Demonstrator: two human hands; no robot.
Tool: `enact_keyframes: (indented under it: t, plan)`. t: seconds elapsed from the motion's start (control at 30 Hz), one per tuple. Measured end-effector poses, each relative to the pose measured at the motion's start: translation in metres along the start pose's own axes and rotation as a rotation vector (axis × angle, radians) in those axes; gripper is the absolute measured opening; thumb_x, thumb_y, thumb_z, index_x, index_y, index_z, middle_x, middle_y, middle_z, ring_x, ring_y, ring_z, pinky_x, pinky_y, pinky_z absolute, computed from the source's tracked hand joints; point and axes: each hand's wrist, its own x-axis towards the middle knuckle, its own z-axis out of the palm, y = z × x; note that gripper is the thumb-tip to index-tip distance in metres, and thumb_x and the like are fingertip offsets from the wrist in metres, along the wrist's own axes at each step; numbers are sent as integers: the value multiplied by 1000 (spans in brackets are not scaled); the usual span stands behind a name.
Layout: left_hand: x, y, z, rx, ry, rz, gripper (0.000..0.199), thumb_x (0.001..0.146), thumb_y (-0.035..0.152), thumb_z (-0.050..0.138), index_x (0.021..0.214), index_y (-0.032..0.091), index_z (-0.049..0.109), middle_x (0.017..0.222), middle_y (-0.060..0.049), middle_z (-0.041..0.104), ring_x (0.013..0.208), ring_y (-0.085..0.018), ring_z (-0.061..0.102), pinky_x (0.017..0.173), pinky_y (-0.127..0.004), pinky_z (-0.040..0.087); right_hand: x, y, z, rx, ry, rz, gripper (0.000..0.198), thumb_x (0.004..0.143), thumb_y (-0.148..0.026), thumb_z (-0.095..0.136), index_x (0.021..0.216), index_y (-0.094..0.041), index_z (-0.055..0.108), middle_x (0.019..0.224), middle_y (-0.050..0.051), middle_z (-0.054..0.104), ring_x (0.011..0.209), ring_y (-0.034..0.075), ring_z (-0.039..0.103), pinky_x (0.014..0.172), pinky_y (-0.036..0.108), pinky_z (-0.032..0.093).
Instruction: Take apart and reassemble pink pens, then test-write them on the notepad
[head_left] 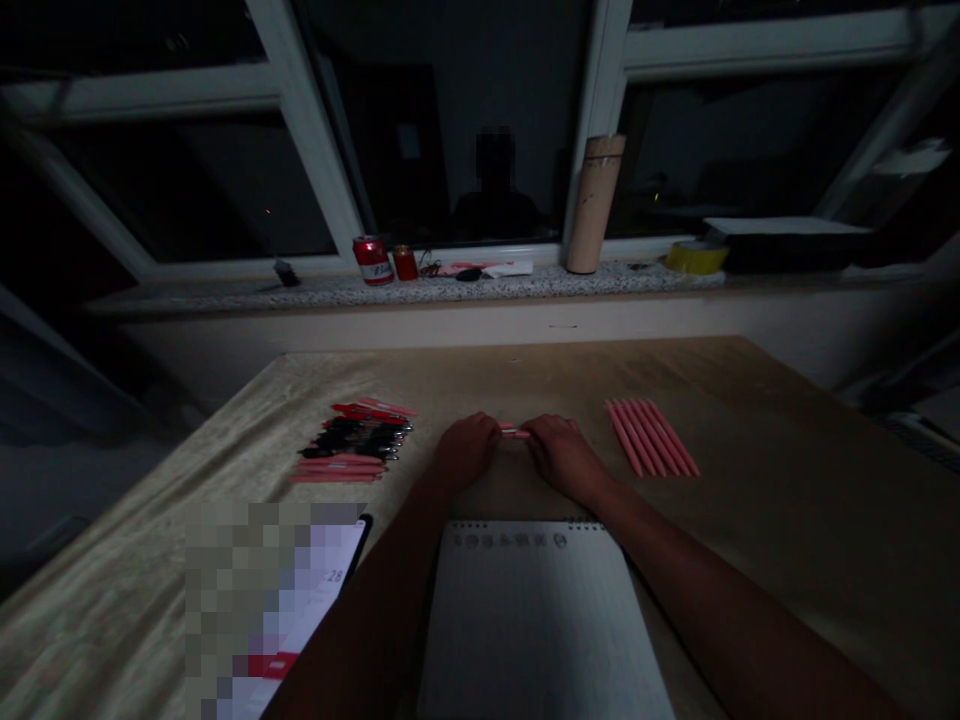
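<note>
Between my two hands a pink pen (514, 432) lies crosswise, just beyond the notebook. My left hand (469, 447) is closed on its left end, and my right hand (564, 455) is closed on its right end. Only the pen's middle shows; the fingers hide both ends. To the left lies a pile of pens (352, 440) in pink, red and black, some with shiny tips. On the right, several pink pens (651, 437) lie side by side in a slanted row. A spiral notebook (540, 620) with faint marks along its top rests between my forearms.
A phone (326, 570) with a lit screen, partly blurred out, lies left of my left forearm. A cloth covers the table (787, 520). On the windowsill behind stand a red can (373, 262), a small jar (405, 263), a tall cylinder (596, 205) and yellow tape (696, 258).
</note>
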Motion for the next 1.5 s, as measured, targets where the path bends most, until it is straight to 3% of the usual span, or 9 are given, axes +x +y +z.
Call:
enact_keyframes:
  t: [0.23,0.63,0.9,1.03,1.5]
  plan:
    - [0,0,-4,-88,11,2,27,94,28,34,88,17,58,88,-6,62,80,-17,57,73,-28,42,-1,3,2,119,70,-9,23,89,-15,44,108,-17,58,100,8,63,96,19,55,86,32,37]
    - [0,10,-4,-209,123,34,21,92,27,40,87,17,58,84,-4,63,78,-16,57,72,-28,42,0,-1,3,131,40,-57,26,90,-15,44,112,-19,59,100,8,64,96,20,56,86,35,37]
    - [3,11,-3,-434,302,34,16,88,27,48,82,17,59,77,-2,59,71,-13,54,69,-25,43,0,-1,2,253,83,-94,32,90,-15,43,119,-20,54,105,9,63,97,20,56,84,35,41]
    - [2,11,-6,-521,356,33,16,88,25,48,86,17,61,82,-4,61,77,-13,56,72,-25,44,1,-1,3,272,99,-111,34,91,-16,42,123,-23,52,107,8,62,98,20,56,85,36,42]
    - [3,10,-5,-591,340,-9,18,87,28,50,87,17,64,83,-4,63,76,-13,57,72,-25,45,0,-2,1,272,114,-131,33,91,-15,42,121,-23,53,110,7,62,100,19,55,86,35,42]
